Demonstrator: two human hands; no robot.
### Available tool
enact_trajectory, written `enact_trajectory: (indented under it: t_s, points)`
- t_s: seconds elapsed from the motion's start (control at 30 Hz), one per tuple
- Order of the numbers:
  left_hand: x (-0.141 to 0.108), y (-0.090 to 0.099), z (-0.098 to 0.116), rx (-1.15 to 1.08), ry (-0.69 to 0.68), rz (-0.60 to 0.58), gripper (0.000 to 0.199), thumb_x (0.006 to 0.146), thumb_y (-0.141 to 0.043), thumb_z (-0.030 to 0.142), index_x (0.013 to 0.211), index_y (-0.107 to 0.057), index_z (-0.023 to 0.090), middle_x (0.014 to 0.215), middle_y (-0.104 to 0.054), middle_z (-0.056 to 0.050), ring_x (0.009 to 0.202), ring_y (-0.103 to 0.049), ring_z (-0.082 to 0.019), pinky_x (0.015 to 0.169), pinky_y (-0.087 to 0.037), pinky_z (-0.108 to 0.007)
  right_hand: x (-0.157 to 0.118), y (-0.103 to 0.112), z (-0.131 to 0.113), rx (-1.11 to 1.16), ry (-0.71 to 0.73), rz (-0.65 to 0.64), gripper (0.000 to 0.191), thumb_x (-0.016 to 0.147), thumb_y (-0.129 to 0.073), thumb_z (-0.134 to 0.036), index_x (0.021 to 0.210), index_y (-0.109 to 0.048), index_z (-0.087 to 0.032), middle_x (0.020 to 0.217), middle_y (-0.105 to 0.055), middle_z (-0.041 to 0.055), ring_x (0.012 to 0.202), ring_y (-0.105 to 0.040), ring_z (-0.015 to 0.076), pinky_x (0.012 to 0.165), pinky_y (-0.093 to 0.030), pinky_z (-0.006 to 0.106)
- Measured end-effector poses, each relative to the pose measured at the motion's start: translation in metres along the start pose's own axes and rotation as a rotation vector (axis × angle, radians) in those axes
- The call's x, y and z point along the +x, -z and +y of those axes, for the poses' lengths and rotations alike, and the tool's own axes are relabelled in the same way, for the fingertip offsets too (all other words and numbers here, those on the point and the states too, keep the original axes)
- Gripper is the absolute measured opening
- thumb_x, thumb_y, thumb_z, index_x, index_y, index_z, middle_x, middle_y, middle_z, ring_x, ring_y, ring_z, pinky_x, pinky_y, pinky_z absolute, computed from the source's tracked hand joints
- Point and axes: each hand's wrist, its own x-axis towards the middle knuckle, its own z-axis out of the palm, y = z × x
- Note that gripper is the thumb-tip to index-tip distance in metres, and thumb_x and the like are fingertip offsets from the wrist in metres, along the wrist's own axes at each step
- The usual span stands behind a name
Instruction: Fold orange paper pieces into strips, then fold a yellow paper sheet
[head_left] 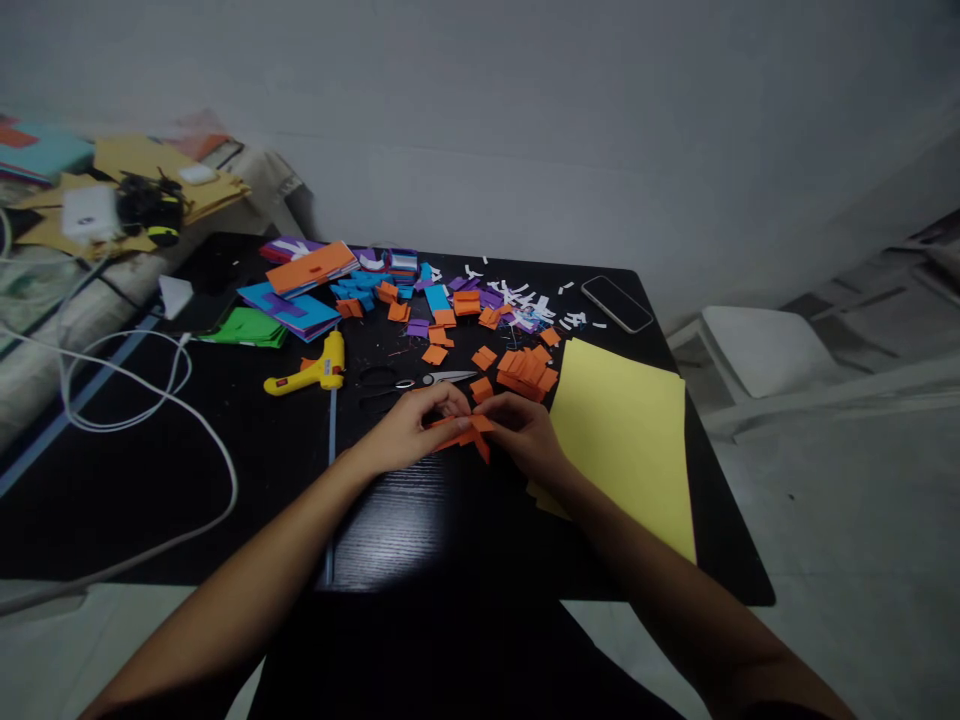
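Observation:
My left hand (420, 428) and my right hand (525, 432) meet over the front middle of the black table. Between them is a piece of folded orange paper (480, 437), pinched by the fingertips of both hands, with one strip of it pointing down. Just behind my hands lie scissors (450, 377), their handles to the left. A pile of orange folded paper pieces (527, 372) sits beyond my right hand. Left of the scissors rests a yellow glue gun (311, 370).
Yellow sheets (626, 440) lie under my right forearm. A phone (616, 304) is near the back right corner, beside white paper scraps (521, 300). Stacked coloured paper (300, 300) stands at the back left. A white cable (225, 460) loops over the left side. A white stool (765, 345) is at right.

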Motion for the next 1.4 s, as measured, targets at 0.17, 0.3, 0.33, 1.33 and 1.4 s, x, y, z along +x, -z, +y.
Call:
enact_trajectory:
  t_s: [0.17,0.3,0.33,1.33,1.4]
  points:
    - [0.0006,-0.0016,0.0035,-0.082,0.043,-0.004,0.025,0.092,-0.067,0.041,0.097,-0.065,0.016,0.082,-0.063,-0.001,0.076,-0.059,-0.014,0.07,-0.047,-0.025,-0.0017,-0.0013,-0.0016,-0.017,0.011,0.034,0.026,0.076,-0.085,-0.043,0.085,-0.075,-0.021,0.084,-0.076,0.0022,0.078,-0.071,0.0184,0.078,-0.058,0.032]
    - [0.0002,-0.0033,0.0036,-0.084,0.089,-0.017,0.027,0.088,-0.073,0.041,0.096,-0.064,0.017,0.08,-0.059,0.001,0.072,-0.054,-0.012,0.064,-0.043,-0.022,-0.0033,-0.0028,-0.0027,-0.032,0.017,0.063,0.023,0.077,-0.084,-0.042,0.085,-0.076,-0.022,0.085,-0.077,0.0023,0.079,-0.072,0.0185,0.079,-0.058,0.033]
    - [0.0002,-0.004,0.0031,-0.083,0.094,-0.014,0.027,0.087,-0.073,0.041,0.095,-0.064,0.017,0.08,-0.058,0.001,0.071,-0.053,-0.012,0.064,-0.042,-0.022,-0.0037,-0.0034,-0.003,-0.041,0.018,0.068,0.023,0.077,-0.084,-0.042,0.085,-0.076,-0.022,0.085,-0.077,0.0024,0.079,-0.072,0.0187,0.079,-0.058,0.033]
    - [-0.0006,0.0,0.0005,0.08,-0.087,-0.003,0.044,0.078,-0.055,0.005,0.118,-0.063,0.02,0.098,-0.066,-0.003,0.092,-0.064,-0.018,0.086,-0.052,-0.031,-0.0014,-0.0032,-0.0048,-0.004,-0.025,0.082,0.026,0.073,-0.085,-0.039,0.091,-0.074,-0.023,0.093,-0.079,0.0037,0.09,-0.074,0.0223,0.088,-0.06,0.039]
    - [-0.0013,0.0001,0.0022,0.104,-0.078,-0.038,0.051,0.075,-0.054,0.002,0.121,-0.062,0.021,0.096,-0.064,-0.002,0.087,-0.063,-0.017,0.081,-0.052,-0.029,-0.0013,-0.0033,-0.0032,0.023,-0.037,0.081,0.028,0.072,-0.087,-0.038,0.092,-0.073,-0.023,0.094,-0.078,0.0034,0.09,-0.074,0.0222,0.088,-0.06,0.039]
